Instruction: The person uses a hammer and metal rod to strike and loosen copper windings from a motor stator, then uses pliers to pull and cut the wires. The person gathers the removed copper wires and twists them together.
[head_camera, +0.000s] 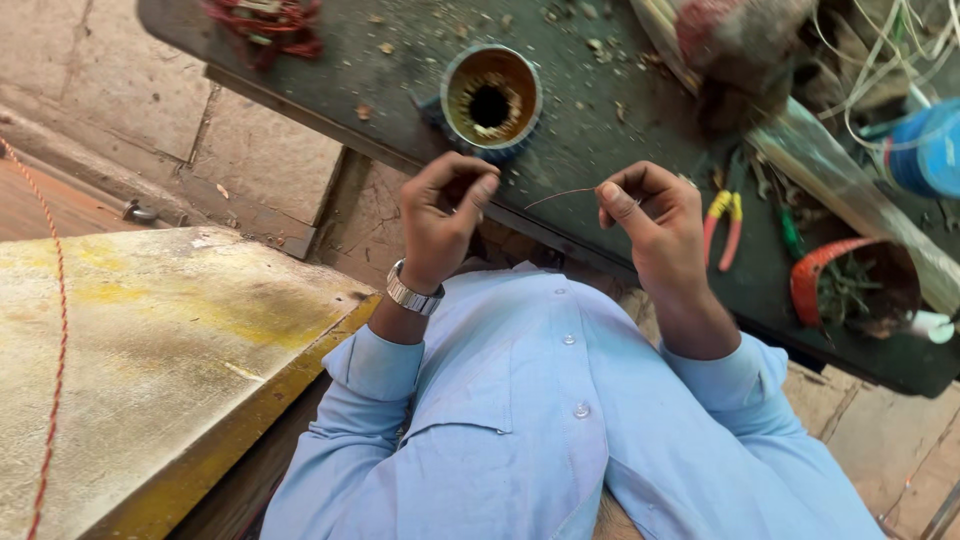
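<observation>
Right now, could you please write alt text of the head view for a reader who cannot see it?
Two bare hands, the left hand and the right hand, pinch a thin reddish wire stretched between them above a dark workbench. A round motor stator stands just beyond; pliers lie right.

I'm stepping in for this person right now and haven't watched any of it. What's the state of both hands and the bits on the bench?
Left hand: fingertips pinched on one end of a thin copper wire. Right hand: pinches the other end, wire stretched between them above the bench edge.
Round motor stator sits on the dark workbench just beyond the hands, its bore facing up.
Pliers lie untouched right of the right hand.
The wire is not in the stator.
</observation>
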